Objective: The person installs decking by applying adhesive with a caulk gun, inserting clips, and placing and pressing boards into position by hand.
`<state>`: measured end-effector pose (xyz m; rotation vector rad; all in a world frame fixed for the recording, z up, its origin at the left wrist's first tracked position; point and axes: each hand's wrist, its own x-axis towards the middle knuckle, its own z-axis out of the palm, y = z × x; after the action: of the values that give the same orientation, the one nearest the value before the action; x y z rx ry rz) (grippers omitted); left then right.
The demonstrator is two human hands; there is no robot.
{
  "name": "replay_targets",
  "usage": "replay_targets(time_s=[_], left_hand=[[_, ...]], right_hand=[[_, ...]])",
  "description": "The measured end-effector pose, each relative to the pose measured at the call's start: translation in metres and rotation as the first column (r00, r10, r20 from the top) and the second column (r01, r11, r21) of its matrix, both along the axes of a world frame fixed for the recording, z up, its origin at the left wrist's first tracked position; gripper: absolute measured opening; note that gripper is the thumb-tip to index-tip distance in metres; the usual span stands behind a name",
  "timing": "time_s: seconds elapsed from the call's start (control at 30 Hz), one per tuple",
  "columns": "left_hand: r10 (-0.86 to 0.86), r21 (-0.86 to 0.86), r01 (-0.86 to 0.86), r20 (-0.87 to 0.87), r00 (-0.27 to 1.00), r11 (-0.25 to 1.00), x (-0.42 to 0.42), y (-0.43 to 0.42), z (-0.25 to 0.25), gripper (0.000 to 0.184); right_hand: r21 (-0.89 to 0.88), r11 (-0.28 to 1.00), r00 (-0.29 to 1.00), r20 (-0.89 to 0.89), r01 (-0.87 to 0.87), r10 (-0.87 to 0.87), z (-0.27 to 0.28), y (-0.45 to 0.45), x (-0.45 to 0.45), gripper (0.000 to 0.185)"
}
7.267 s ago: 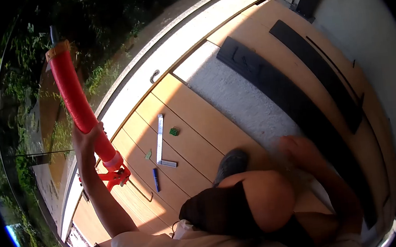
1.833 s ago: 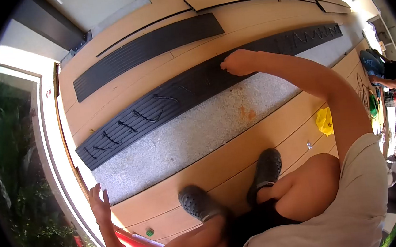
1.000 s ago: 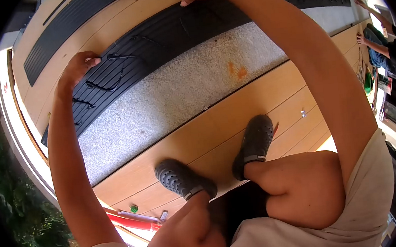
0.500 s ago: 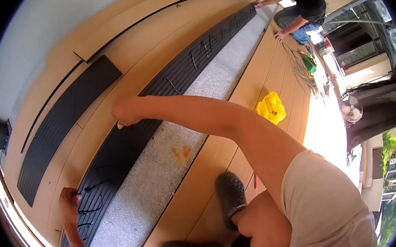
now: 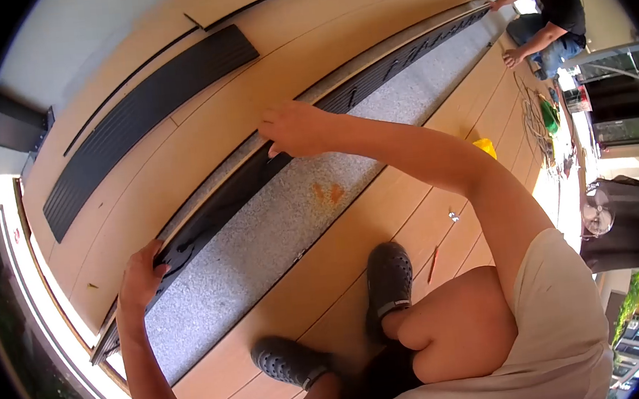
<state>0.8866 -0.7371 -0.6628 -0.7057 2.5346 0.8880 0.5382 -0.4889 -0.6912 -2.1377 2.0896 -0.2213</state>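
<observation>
A long floor plank, with a dark ribbed underside and black glue-like squiggles, is tipped up along its length. Its tan edge faces up and its underside faces the grey strip of bare floor. My left hand grips the upper edge near the close end, thumb on the dark side. Farther along, my right hand is closed over the same edge, its thumb below. At the far end a crouching person has one hand on the plank and the other on the floorboards.
A shorter dark ribbed board lies on the laid planks at left. By my clogs is a red pencil-like stick. A yellow bag is partly behind my right arm. Coiled cable and a fan are at right.
The plank has gone from lying underside up to tilted on its edge. Both hands have turned with it and now clasp its upper edge. My view has shifted left.
</observation>
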Motion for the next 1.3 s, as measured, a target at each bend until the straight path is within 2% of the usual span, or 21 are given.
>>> replay_targets(time_s=[0.03, 0.07, 0.23, 0.33, 0.4, 0.47, 0.5, 0.63, 0.7, 0.73, 0.8, 0.83, 0.87, 0.93, 0.97, 1.03, 1.07, 1.1, 1.17, 1.2, 1.3], left_hand=[[-0.046, -0.048, 0.044, -0.051, 0.998, 0.998, 0.008, -0.001, -0.01, 0.043], [-0.053, -0.034, 0.052, -0.012, 0.999, 0.998, 0.002, 0.008, 0.001, 0.043], [-0.089, -0.085, 0.08, -0.113, 0.99, 0.993, 0.02, 0.018, -0.012, 0.038], [-0.101, -0.147, 0.078, -0.156, 0.982, 0.986, 0.028, 0.029, -0.013, 0.035], [-0.09, -0.173, 0.06, -0.172, 0.981, 0.983, 0.033, 0.039, -0.011, 0.035], [-0.104, -0.204, 0.068, -0.173, 0.979, 0.977, 0.036, 0.044, -0.01, 0.034], [-0.154, -0.264, 0.087, -0.246, 0.957, 0.961, 0.039, 0.045, -0.012, 0.028], [-0.143, -0.221, 0.098, -0.197, 0.97, 0.97, 0.044, 0.058, 0.008, 0.034], [-0.141, -0.23, 0.088, -0.223, 0.965, 0.969, 0.048, 0.065, 0.014, 0.032], [-0.139, -0.239, 0.078, -0.249, 0.959, 0.968, 0.049, 0.07, 0.017, 0.03], [-0.139, -0.234, 0.081, -0.24, 0.961, 0.969, 0.051, 0.078, 0.025, 0.029], [-0.155, -0.268, 0.074, -0.295, 0.943, 0.961, 0.053, 0.082, 0.028, 0.032], [-0.174, -0.302, 0.065, -0.351, 0.92, 0.951, 0.055, 0.086, 0.03, 0.035], [-0.211, -0.325, 0.104, -0.313, 0.926, 0.94, 0.056, 0.09, 0.03, 0.035], [-0.246, -0.369, 0.1, -0.374, 0.894, 0.924, 0.055, 0.095, 0.029, 0.034], [-0.3, -0.448, 0.099, -0.404, 0.864, 0.889, 0.063, 0.1, 0.031, 0.031], [-0.305, -0.454, 0.1, -0.405, 0.862, 0.886, 0.064, 0.101, 0.034, 0.031], [-0.26, -0.375, 0.126, -0.334, 0.906, 0.918, 0.068, 0.103, 0.039, 0.036], [-0.353, -0.536, 0.127, -0.345, 0.87, 0.835, 0.076, 0.107, 0.029, 0.032], [-0.311, -0.507, 0.11, -0.33, 0.891, 0.855, 0.078, 0.112, 0.032, 0.03], [-0.342, -0.633, 0.031, -0.375, 0.862, 0.773, 0.089, 0.124, 0.017, 0.03]], right_hand=[[-0.038, 0.999, 1.0, 0.001, -0.018, 0.018, -0.002, 0.003, 0.003, 0.03], [-0.075, 0.997, 0.999, -0.01, -0.031, 0.03, -0.002, 0.007, 0.002, 0.03], [-0.067, 0.993, 0.993, 0.055, -0.096, 0.1, 0.006, 0.015, 0.008, 0.032], [-0.003, 0.998, 0.993, 0.099, -0.069, 0.069, 0.015, 0.016, 0.013, 0.032], [0.118, 0.993, 0.995, 0.098, 0.004, -0.015, 0.019, 0.018, 0.017, 0.032], [0.083, 0.996, 0.997, 0.069, -0.022, 0.016, 0.02, 0.022, 0.019, 0.031], [0.057, 0.998, 0.999, 0.031, -0.04, 0.039, 0.02, 0.023, 0.018, 0.03], [0.03, 0.999, 0.997, 0.064, -0.043, 0.041, 0.033, 0.032, 0.017, 0.028], [0.233, 0.972, 0.965, 0.261, -0.028, -0.035, 0.051, 0.03, 0.013, 0.028], [0.239, 0.971, 0.964, 0.265, -0.03, -0.035, 0.059, 0.024, 0.011, 0.028], [0.615, 0.785, 0.807, 0.427, 0.072, -0.408, 0.068, 0.003, 0.003, 0.041], [0.606, 0.795, 0.853, 0.422, -0.014, -0.306, 0.047, -0.003, -0.01, 0.054], [0.604, 0.797, 0.853, 0.422, -0.012, -0.307, 0.042, -0.01, -0.009, 0.054], [0.696, 0.716, 0.954, 0.247, -0.054, -0.168, 0.032, -0.021, -0.005, 0.053], [0.696, 0.716, 0.954, 0.25, -0.057, -0.166, 0.019, -0.02, -0.01, 0.053], [0.841, 0.526, 0.979, 0.191, -0.125, -0.073, -0.016, -0.036, -0.008, 0.054], [0.855, 0.511, 0.983, 0.161, -0.092, -0.093, -0.006, -0.042, 0.0, 0.055], [0.821, 0.563, 0.981, 0.176, -0.099, -0.084, -0.008, -0.042, 0.001, 0.058], [0.82, 0.565, 0.98, 0.176, -0.093, -0.094, -0.004, -0.044, 0.003, 0.061], [0.809, 0.584, 0.976, 0.174, -0.066, -0.131, 0.0, -0.043, 0.005, 0.062], [0.776, 0.623, 0.962, 0.235, -0.1, -0.139, -0.017, -0.038, -0.003, 0.062]])
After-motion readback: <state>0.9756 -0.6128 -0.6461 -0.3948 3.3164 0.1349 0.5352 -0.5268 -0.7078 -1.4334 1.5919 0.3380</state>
